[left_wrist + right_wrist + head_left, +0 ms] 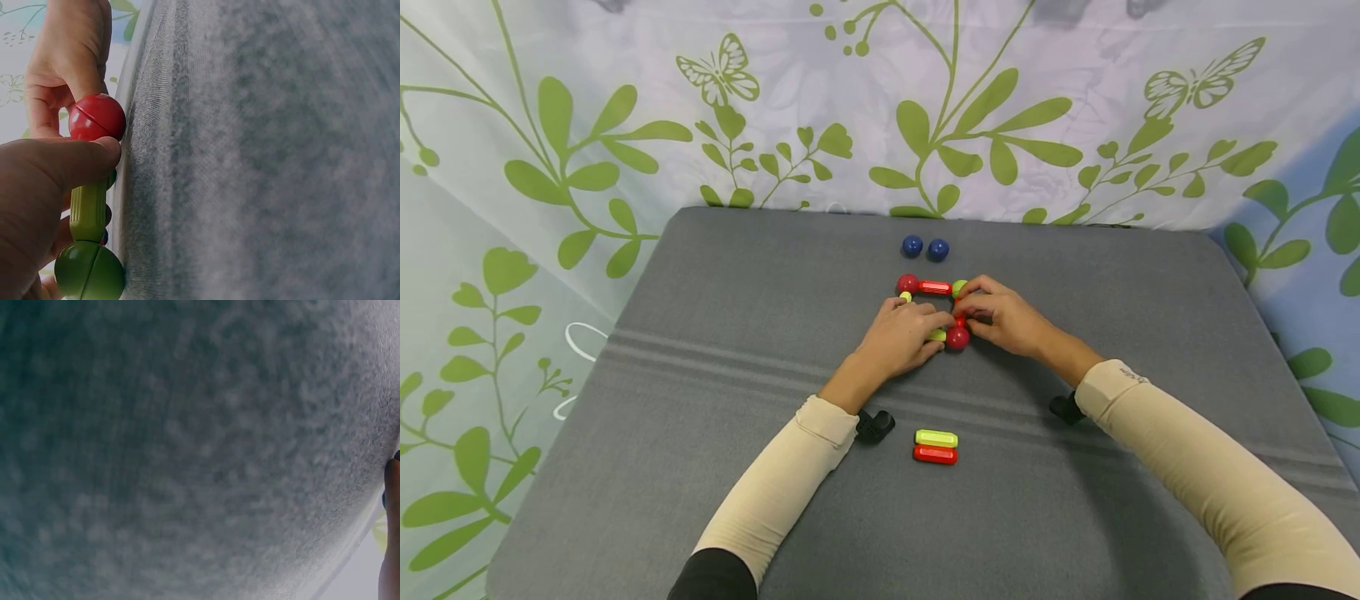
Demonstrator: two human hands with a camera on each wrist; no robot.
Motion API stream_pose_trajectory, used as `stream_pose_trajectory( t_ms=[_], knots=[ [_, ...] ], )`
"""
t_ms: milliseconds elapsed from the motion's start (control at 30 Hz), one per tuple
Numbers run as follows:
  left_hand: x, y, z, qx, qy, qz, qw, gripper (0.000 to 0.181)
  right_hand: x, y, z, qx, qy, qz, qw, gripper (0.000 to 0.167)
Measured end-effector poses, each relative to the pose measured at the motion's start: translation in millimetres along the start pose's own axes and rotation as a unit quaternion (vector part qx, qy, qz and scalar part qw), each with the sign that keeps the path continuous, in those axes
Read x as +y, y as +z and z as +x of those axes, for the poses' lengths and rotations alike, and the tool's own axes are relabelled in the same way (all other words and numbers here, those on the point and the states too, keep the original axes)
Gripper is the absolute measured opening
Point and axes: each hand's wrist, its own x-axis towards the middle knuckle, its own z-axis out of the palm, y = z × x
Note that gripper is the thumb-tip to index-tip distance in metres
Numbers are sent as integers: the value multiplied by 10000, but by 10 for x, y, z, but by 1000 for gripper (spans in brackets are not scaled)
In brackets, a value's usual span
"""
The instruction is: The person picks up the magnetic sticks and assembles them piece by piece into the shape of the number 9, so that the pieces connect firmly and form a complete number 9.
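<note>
A four-sided frame of toy building rods and balls lies on the table. Its far side is a red rod (935,287) between a red ball (907,285) and a green ball (959,288). My left hand (902,335) grips the near yellow-green rod (88,211), thumb by the near red ball (99,115). A second green ball (90,272) sits at that rod's other end, hidden by the hand in the head view. On the right side, my right hand (1006,318) pinches another red rod (960,321) between the green and red balls; its fingers partly cover it.
Two blue balls (937,250) sit behind the frame. Nearer the person, a loose yellow-green rod (936,438) lies alongside a loose red rod (936,454). The grey table (737,292) meets a leaf-patterned curtain (850,108) at its back edge.
</note>
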Motion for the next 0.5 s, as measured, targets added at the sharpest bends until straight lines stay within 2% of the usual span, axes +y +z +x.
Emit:
stream_pose_trajectory(
  t_ms=[167, 500],
  knots=[
    [-1, 2, 8, -6, 62, 51, 10000, 34, 16, -7, 11, -31, -175, -241, 9996, 27],
    [0, 3, -1, 14, 95, 8, 10000, 36, 12, -10, 22, -87, -188, -287, 9994, 28]
  ],
)
